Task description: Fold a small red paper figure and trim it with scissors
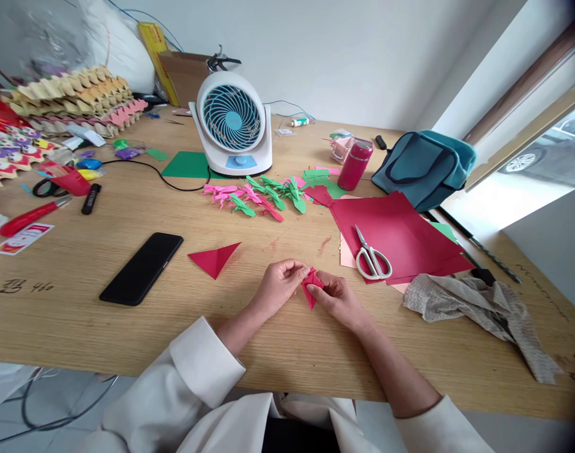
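– What's lying around?
– A white fan [233, 121] at upper centre, folded paper figures [297, 196] below it, a phone [142, 269] at left, scissors [370, 250] on red sheets [410, 233] at right.
– And the small folded red paper [312, 280]?
– Right of lower centre, long axis roughly upright, its sharp tip toward the bottom edge.
– The hands?
– The left hand [282, 283] pinches its upper end; the right hand [340, 299] grips its right side, thumb on top.

Wooden table [165, 340] bears handwritten marks [27, 287]; black phone [142, 268] and red paper triangle [216, 259] lie left of centre. White fan [265, 160] stands toward the back, folded paper figures [295, 196] in front; teal bag [417, 173] and patterned cloth [457, 307] right.
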A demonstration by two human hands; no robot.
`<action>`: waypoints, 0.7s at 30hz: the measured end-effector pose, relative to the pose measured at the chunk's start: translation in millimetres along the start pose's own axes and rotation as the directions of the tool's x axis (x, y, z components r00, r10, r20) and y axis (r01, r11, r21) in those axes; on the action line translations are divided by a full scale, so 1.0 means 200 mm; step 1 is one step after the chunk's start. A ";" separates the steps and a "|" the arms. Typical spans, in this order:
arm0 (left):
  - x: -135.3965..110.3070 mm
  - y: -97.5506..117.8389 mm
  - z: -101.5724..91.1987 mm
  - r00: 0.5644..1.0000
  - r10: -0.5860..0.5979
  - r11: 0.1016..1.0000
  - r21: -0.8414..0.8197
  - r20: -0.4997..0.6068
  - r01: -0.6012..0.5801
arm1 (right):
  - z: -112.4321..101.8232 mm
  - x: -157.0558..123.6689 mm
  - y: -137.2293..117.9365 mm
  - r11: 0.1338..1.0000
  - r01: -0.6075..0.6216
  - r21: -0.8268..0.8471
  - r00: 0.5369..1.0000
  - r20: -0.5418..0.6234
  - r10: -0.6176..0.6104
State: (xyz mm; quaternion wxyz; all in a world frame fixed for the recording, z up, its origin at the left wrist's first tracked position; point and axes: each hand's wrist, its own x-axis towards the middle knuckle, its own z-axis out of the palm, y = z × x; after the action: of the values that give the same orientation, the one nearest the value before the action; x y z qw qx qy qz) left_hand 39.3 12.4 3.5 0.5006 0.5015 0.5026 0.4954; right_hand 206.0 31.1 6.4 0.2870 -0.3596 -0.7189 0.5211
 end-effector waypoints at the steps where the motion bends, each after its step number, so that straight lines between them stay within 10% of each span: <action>1: 0.00 0.00 0.00 1.000 0.009 1.000 0.014 -0.008 -0.009 | 0.00 0.00 0.00 1.000 0.005 -0.004 1.000 0.001 -0.005; 21: -0.01 0.03 0.01 1.000 -0.002 1.000 -0.003 -0.005 0.001 | 0.00 0.00 0.00 0.998 0.045 -0.046 0.999 0.012 -0.044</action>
State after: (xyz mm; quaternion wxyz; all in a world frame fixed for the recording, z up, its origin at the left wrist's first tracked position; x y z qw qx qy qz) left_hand 40.8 11.3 8.9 0.5004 0.4989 0.5035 0.4972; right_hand 206.2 30.8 6.9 0.2863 -0.3472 -0.7401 0.4997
